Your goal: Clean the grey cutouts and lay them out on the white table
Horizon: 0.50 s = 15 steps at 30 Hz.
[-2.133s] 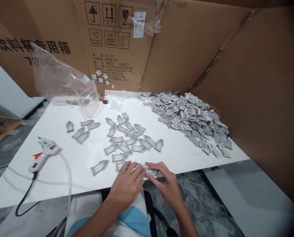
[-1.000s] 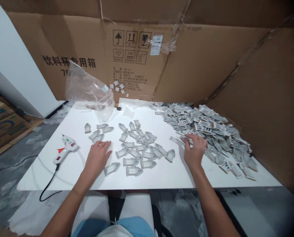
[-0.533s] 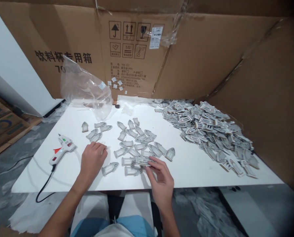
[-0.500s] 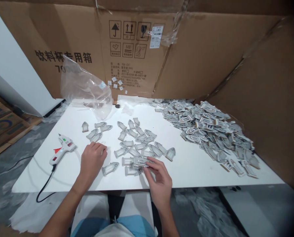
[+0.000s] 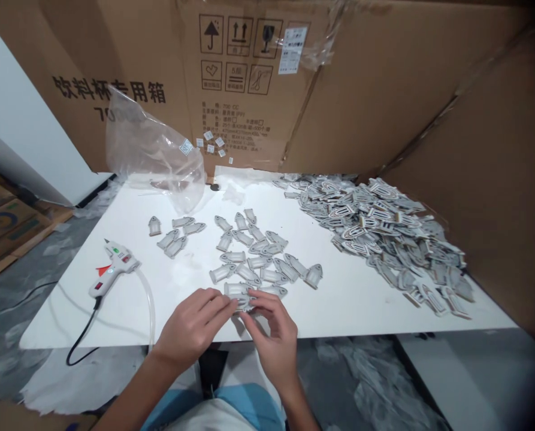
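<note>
My right hand [image 5: 274, 335] is closed in a pinch on a small grey-white flat piece with a pointed end [image 5: 244, 303]. From the other side, my left hand [image 5: 199, 323] reaches the same piece, its fingertips closed at the left end. Fingers hide much of the piece, which is just above the near part of the white table [image 5: 339, 305]. Close behind the hands lie several similar grey pieces [image 5: 248, 275], loosely spread. A smaller group of pieces [image 5: 175, 246] lies farther left.
A hot glue gun [image 5: 114, 269] with a black cord lies at the left. A large heap of matching pieces [image 5: 379, 221] covers the right rear. A clear plastic bag [image 5: 154, 155] stands at the back, against tall cardboard [image 5: 361, 90].
My left hand has moved right and joined my right hand at the piece. My right hand has shifted slightly left and down with it. The view has tilted slightly.
</note>
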Available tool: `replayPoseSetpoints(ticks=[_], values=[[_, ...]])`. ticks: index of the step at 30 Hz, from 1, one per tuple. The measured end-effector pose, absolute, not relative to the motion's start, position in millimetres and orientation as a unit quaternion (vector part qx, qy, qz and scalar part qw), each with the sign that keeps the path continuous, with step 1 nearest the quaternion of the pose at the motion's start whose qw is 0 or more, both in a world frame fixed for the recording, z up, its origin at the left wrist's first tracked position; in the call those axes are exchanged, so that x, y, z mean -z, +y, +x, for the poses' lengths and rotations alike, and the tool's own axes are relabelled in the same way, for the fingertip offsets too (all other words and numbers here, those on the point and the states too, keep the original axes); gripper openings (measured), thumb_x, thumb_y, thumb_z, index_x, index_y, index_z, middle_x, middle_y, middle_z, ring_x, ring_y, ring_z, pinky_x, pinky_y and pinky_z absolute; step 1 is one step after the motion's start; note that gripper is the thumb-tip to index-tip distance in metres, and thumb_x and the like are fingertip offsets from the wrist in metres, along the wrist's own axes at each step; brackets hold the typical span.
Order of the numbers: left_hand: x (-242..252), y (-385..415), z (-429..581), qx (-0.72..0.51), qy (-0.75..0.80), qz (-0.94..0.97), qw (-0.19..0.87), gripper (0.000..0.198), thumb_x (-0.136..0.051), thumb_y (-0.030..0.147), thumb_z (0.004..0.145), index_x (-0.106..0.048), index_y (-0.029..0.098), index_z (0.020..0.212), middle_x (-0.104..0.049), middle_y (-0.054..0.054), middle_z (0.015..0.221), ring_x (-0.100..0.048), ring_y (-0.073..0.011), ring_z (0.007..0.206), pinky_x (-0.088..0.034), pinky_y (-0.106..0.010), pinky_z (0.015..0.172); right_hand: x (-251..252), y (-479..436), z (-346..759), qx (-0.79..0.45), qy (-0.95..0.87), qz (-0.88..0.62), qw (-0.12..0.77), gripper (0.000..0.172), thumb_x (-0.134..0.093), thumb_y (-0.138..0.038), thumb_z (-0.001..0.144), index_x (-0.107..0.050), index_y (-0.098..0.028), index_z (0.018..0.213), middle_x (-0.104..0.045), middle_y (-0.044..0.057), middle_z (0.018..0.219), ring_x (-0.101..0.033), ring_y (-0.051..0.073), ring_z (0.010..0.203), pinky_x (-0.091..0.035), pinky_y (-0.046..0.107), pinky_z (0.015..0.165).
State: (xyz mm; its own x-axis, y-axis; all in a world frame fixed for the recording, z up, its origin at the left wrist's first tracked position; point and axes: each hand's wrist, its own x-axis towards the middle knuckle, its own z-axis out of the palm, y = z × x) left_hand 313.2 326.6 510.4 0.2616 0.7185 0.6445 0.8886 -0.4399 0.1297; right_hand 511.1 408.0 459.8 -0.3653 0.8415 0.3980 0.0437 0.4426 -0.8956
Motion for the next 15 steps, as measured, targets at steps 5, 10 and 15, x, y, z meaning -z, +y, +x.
replayPoseSetpoints(ticks=[5, 10, 15], values=[[-509.1, 326.1, 315.1, 0.35, -0.493, -0.787, 0.122, 0.028, -0.067, 0.006, 0.102, -0.071, 0.008, 0.129, -0.082, -0.013, 0.118, -0.074, -0.0253, 0.105, -0.066, -0.04, 0.091, -461.0, 406.1, 516.1, -0.408, -0.729, -0.292, 0.466, 0.025, -0.077, -0.012, 0.096, -0.071, -0.027, 0.115, -0.076, 0.01, 0.124, -0.074, 0.025, 0.116, -0.065, 0.04, 0.097], [-504.8, 325.2, 322.5, 0.351, -0.485, -0.79, 0.135, 0.025, -0.061, 0.006, 0.104, -0.073, 0.007, 0.126, -0.083, -0.014, 0.117, -0.077, -0.0245, 0.108, -0.068, -0.039, 0.095, -459.6, 402.5, 516.5, -0.427, -0.719, -0.294, 0.464, 0.028, -0.075, -0.013, 0.098, -0.071, -0.027, 0.122, -0.075, 0.011, 0.126, -0.074, 0.026, 0.117, -0.067, 0.041, 0.095], [-500.1, 322.7, 326.7, 0.34, -0.492, -0.792, 0.125, 0.023, -0.063, 0.006, 0.103, -0.074, 0.007, 0.123, -0.084, -0.014, 0.113, -0.079, -0.0251, 0.1, -0.07, -0.04, 0.087, -458.9, 400.0, 518.1, -0.432, -0.716, -0.307, 0.454, 0.033, -0.075, -0.016, 0.098, -0.072, -0.028, 0.129, -0.076, 0.011, 0.125, -0.074, 0.026, 0.116, -0.067, 0.038, 0.093]])
